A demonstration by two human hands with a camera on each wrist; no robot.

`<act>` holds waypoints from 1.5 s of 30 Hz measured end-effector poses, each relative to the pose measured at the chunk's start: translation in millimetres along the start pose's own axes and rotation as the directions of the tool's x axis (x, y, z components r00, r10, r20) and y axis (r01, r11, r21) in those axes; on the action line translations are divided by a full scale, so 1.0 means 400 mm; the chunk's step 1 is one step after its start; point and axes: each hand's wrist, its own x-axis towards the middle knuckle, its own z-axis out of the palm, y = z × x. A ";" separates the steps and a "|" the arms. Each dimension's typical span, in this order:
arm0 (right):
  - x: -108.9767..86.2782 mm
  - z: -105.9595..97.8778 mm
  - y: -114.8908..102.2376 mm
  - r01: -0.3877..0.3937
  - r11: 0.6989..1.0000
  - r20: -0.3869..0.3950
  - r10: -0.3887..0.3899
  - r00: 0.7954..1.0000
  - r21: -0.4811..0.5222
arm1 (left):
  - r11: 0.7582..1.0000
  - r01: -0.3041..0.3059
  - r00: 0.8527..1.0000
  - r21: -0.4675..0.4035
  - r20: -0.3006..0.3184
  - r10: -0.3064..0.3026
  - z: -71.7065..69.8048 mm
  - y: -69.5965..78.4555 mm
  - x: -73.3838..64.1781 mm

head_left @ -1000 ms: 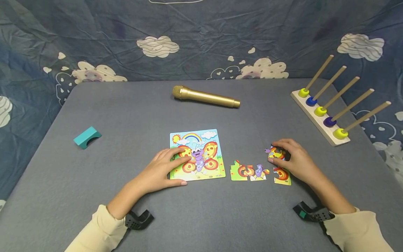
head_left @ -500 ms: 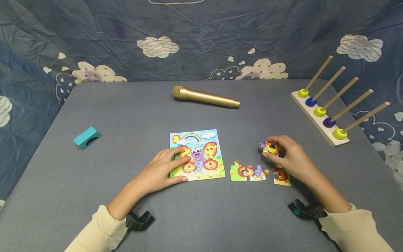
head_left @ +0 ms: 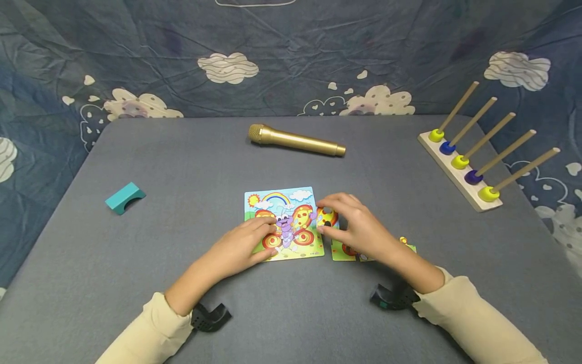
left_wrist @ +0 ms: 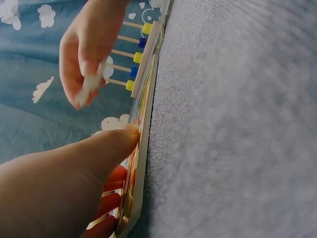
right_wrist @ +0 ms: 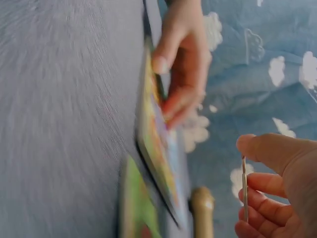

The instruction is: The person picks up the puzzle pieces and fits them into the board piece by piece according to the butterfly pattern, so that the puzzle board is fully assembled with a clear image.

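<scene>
The square butterfly puzzle board [head_left: 295, 194] lies flat at mid-table. My left hand [head_left: 238, 247] rests on its left side, thumb and fingertips touching the picture. Between thumb and fingers, my right hand [head_left: 359, 227] pinches a red and yellow puzzle piece [head_left: 326, 217] at the board's right edge in the head view. The right wrist view shows that thin piece [right_wrist: 244, 191] edge-on, raised off the table. Loose puzzle pieces [head_left: 342, 251] lie right of the board, partly hidden under my right hand and forearm.
A gold microphone [head_left: 300, 141] lies behind the board. At the right stands a wooden peg rack [head_left: 454, 174] with tall sticks and coloured beads. A teal arch block [head_left: 125, 197] sits at the left. A cloud-print cloth [head_left: 282, 60] hangs behind the table.
My right hand has carried the puzzle piece leftward from above the loose pieces to the board's right edge. My left hand has shifted slightly right and down on the board.
</scene>
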 end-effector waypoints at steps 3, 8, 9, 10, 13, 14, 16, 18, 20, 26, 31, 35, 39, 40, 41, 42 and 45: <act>0.018 0.036 -0.003 -0.013 1.000 0.050 0.012 0.999 0.019 | 1.000 0.009 1.000 -0.008 0.022 -0.008 -0.001 0.002 0.001; 0.039 0.085 0.004 -0.074 0.997 0.127 0.074 0.989 0.000 | 1.000 0.011 1.000 -0.011 0.021 -0.011 0.002 -0.001 0.001; 0.043 0.092 0.006 -0.078 0.997 0.135 0.078 0.988 -0.010 | 1.000 0.012 1.000 -0.010 0.020 -0.012 0.003 -0.001 0.001; 0.047 0.099 0.007 -0.079 0.997 0.139 0.081 0.987 -0.021 | 1.000 0.012 1.000 -0.008 0.020 -0.012 0.004 -0.002 0.001; 0.058 0.115 0.011 -0.067 0.996 0.148 0.074 0.986 -0.058 | 1.000 0.009 1.000 0.013 0.022 -0.009 0.009 -0.005 0.003; 0.061 0.119 0.012 -0.065 0.996 0.149 0.074 0.986 -0.065 | 1.000 0.006 1.000 0.023 0.020 -0.006 0.010 -0.005 0.005; 0.065 0.123 0.013 -0.064 0.995 0.150 0.074 0.986 -0.071 | 0.999 -0.003 1.000 0.047 0.015 0.002 0.012 -0.006 0.008; 0.069 0.125 0.013 -0.068 0.995 0.154 0.078 0.985 -0.069 | 0.997 -0.012 1.000 0.071 0.009 0.011 0.013 -0.005 0.013; 0.071 0.124 0.014 -0.072 0.995 0.159 0.082 0.984 -0.069 | 0.995 -0.018 1.000 0.096 0.007 0.018 0.012 -0.003 0.016; 0.074 0.111 0.014 -0.064 0.991 0.214 0.088 0.973 -0.115 | 0.993 -0.010 1.000 0.121 0.012 0.009 0.007 0.003 0.024; 0.061 0.092 0.018 -0.055 0.990 0.324 0.094 0.941 -0.128 | 0.994 0.001 1.000 0.105 0.011 -0.003 0.013 0.001 0.026; 0.046 0.067 0.024 -0.118 0.992 0.329 0.127 0.936 -0.047 | 0.997 -0.003 1.000 0.082 0.011 0.002 0.019 -0.006 0.024; 0.029 0.029 0.023 -0.152 0.988 0.259 0.140 0.956 0.027 | 0.999 -0.037 0.999 0.019 -0.029 0.037 0.019 -0.015 0.014; 0.023 0.020 0.023 -0.149 0.988 0.240 0.137 0.961 0.035 | 0.999 -0.043 0.998 0.004 -0.044 0.043 0.018 -0.017 0.008; 0.015 0.011 0.022 -0.148 0.988 0.221 0.135 0.966 0.043 | 0.999 -0.047 0.997 -0.008 -0.059 0.046 0.016 -0.018 0.002; 0.008 0.002 0.022 -0.143 0.989 0.202 0.131 0.971 0.047 | 0.999 -0.047 0.996 -0.013 -0.074 0.046 0.014 -0.020 -0.005; -0.021 -0.018 0.026 -0.125 0.991 0.151 0.117 0.982 0.049 | 1.000 -0.024 0.994 -0.011 -0.104 0.023 0.006 -0.026 -0.030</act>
